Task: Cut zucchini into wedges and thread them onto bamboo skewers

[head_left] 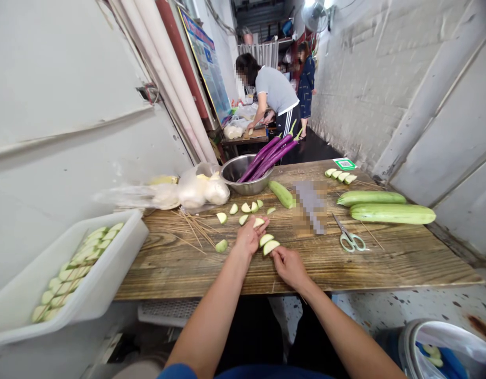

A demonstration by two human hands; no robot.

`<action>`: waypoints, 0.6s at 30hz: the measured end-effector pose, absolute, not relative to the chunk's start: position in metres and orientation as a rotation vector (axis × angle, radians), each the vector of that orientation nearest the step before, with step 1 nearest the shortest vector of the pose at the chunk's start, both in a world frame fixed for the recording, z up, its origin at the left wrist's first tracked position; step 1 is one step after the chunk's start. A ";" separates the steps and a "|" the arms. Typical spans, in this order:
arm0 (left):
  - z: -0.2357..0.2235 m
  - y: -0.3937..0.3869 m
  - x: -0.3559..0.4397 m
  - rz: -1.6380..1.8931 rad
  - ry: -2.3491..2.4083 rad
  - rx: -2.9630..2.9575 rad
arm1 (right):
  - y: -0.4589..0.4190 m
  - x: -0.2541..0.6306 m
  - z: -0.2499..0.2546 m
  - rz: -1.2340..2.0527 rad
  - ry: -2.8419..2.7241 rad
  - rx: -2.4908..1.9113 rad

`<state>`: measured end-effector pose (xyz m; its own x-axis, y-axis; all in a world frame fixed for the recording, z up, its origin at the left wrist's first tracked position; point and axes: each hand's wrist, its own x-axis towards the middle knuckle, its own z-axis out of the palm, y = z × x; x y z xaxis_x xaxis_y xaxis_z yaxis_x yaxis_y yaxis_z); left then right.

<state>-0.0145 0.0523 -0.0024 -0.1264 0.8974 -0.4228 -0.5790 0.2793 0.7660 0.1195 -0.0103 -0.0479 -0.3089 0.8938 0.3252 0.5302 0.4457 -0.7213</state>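
Palm turned up, my left hand (248,238) holds a half-round zucchini slice (259,222) at its fingertips. My right hand (290,267) is closed in a pinch beside two more zucchini slices (270,247), which sit in a row as on a skewer. The stick itself is mostly hidden, though a thin end shows below my right wrist. Loose zucchini pieces (234,209) lie beyond my left hand, with a rounded end piece (221,246) to its left. Bamboo skewers (193,226) are scattered on the wooden table (329,268).
At left, a white tub (120,245) contains skewered slices. Behind stand a steel bowl (231,171) with eggplants (268,158) and a plastic bag (199,189). Scissors (350,239), whole zucchini (393,212), a cut zucchini (281,195) and a blurred patch lie rightward. Two people are farther back.
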 end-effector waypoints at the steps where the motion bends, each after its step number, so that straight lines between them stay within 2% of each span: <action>1: -0.002 0.051 -0.013 1.319 1.090 0.382 | -0.010 0.119 -0.048 0.643 -1.975 -1.193; 18: -0.003 0.042 -0.001 1.377 1.027 0.322 | -0.015 0.119 -0.046 0.583 -1.941 -1.225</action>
<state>-0.0011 0.0424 -0.0026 -0.1360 0.9027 -0.4082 -0.6481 0.2305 0.7258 0.1192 -0.0150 -0.0459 -0.2570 0.8993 0.3538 0.5553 0.4371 -0.7076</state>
